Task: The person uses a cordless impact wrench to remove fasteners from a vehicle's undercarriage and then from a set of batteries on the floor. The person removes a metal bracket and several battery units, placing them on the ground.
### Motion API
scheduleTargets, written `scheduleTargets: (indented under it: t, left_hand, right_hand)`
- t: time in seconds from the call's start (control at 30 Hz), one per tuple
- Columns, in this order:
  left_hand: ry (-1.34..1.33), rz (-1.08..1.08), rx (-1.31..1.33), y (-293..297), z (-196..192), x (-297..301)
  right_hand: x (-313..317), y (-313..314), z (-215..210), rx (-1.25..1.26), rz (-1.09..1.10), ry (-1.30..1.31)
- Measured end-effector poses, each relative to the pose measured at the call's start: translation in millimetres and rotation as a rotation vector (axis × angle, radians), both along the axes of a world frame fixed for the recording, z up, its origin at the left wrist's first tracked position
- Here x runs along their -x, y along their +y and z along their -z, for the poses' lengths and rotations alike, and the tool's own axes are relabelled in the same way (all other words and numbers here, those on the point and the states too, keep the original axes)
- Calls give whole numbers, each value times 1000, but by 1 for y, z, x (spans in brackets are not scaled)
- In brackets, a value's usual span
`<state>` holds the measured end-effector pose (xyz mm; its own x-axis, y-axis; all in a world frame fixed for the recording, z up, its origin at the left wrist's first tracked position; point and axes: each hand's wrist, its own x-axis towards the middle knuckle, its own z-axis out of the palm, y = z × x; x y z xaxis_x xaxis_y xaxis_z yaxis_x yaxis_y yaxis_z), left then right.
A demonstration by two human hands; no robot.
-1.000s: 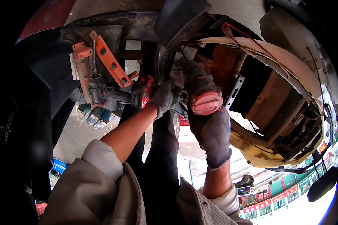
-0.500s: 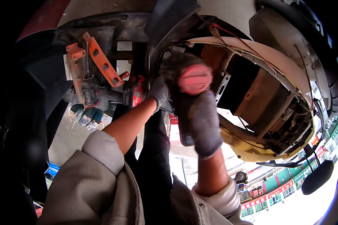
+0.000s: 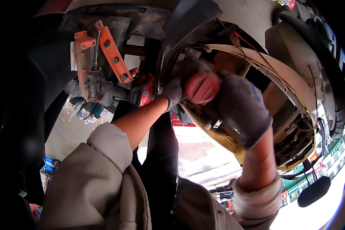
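My right hand (image 3: 243, 109), in a grey glove, is closed around a power tool (image 3: 202, 88) with a round, ribbed red end and a dark body; motion smears both. Next to the tool's left side, my gloved left hand (image 3: 172, 92) is curled, its fingertips hidden, and what it grips cannot be made out. A thin metal rod (image 3: 160, 71) stands just above that hand. Left of it lies a second, black-and-red cordless tool (image 3: 95, 82) with a long socket extension, its red battery (image 3: 146, 95) near my left wrist.
Two orange metal brackets (image 3: 115, 57) (image 3: 81, 65) with bolts lie by the second tool on the dark vehicle frame. A pale, curved body panel (image 3: 264, 65) with a red cable rims an open bay at right. A black panel (image 3: 191, 19) juts up at the far middle.
My right hand has swung right and upward, tilting the power tool from upright toward sideways. The left hand stays beside the tool. The whole view has shifted slightly.
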<state>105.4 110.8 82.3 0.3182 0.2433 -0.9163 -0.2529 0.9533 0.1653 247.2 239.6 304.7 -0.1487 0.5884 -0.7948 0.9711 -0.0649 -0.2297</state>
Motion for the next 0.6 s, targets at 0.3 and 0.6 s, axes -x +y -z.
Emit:
scheduleTargets:
  t: [0.3, 0.6]
  left_hand:
    - [510, 417, -678, -44, 33, 2]
    - [461, 422, -453, -47, 60, -8]
  right_hand:
    - [5, -7, 21, 13, 62, 153]
    - [-6, 5, 30, -103, -341, 171]
